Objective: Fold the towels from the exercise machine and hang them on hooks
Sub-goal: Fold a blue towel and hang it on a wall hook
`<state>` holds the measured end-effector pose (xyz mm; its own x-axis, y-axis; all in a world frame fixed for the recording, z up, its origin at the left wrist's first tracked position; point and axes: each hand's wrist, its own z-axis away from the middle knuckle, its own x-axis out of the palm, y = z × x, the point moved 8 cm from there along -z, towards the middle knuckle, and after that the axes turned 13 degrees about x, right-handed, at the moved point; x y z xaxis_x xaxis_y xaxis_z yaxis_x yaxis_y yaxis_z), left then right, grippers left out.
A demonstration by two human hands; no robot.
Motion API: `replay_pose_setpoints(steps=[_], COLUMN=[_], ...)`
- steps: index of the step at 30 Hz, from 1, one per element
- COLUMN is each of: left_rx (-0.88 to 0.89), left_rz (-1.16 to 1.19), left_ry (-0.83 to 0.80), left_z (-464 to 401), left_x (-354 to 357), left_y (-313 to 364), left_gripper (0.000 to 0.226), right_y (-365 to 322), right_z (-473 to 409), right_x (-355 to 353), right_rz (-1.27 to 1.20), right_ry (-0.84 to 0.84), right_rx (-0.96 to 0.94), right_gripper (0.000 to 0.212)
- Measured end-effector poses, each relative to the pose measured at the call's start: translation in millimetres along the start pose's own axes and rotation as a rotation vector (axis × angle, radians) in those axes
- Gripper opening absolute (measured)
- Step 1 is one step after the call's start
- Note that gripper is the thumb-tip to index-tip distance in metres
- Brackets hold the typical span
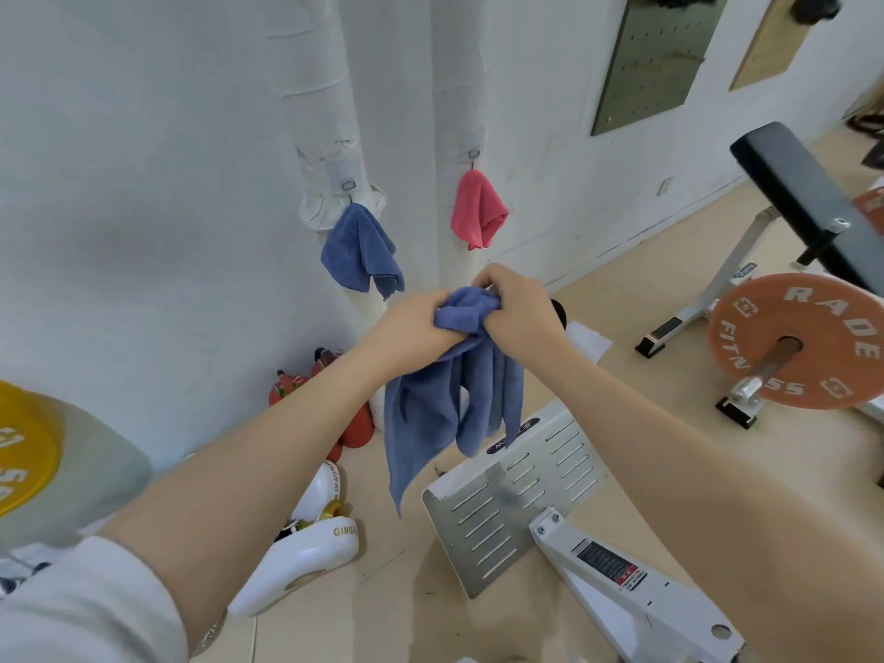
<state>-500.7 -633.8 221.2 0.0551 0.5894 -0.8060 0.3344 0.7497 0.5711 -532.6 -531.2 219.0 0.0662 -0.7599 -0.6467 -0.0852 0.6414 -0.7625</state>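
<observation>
Both hands are up in the middle of the frame, close together. My left hand (414,327) is curled tight around the bunched top of a soft blue cloth towel (445,399). My right hand (519,311) is closed on the same bunch from the other side, with the fingers pinching the top edge. The rest of the towel hangs down loose in long folds, and one corner points down toward the floor.

Just above my hands, two more towels hang on the white padded pipes. One darker blue cloth towel (361,248) hangs from a small metal hook (348,185) on the left pipe (315,88). One pink cloth towel (478,210) hangs from another small metal hook (472,154) on the right pipe (457,64).

Under the hanging towel, low in the frame, is a silver metal plate with slots (507,500) on a white machine arm (636,586). At the right side is a big orange round weight plate with white letters (803,337) on a bar. At the left edge is a yellow round weight plate (24,447). Near the bottom left lie white boxing gloves with gold letters (306,543), and red gloves (344,404) sit by the wall.
</observation>
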Motion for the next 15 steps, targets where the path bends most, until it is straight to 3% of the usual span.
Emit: replay_pose_setpoints(steps=[4, 7, 9, 12, 15], left_rx=[-0.049, -0.131, -0.237, -0.266, -0.304], left_rz=[0.323, 0.534, 0.733, 0.708, 0.657], left_ry=[0.288, 0.464, 0.578, 0.647, 0.684], left_z=[0.4, 3.2, 8.3, 13.8, 17.6], left_x=[-19.8, -23.4, -19.6, -23.0, -28.4], left_y=[-19.2, -32.6, -41.4, -50.6, -59.9], left_gripper=[0.034, 0.030, 0.039, 0.039, 0.036], right_y=[27.9, 33.2, 26.5, 20.3, 18.4], right_z=[-5.7, -8.1, -7.3, -6.9, -3.8], right_x=[-8.2, -4.6, -4.1, -10.4, -6.8], right_rz=[0.053, 0.060, 0.027, -0.187, -0.395], right_ry=[0.089, 0.034, 0.032, 0.083, -0.080], right_rx=[0.076, 0.099, 0.083, 0.093, 0.134], right_gripper=[0.003, 0.016, 0.013, 0.011, 0.018])
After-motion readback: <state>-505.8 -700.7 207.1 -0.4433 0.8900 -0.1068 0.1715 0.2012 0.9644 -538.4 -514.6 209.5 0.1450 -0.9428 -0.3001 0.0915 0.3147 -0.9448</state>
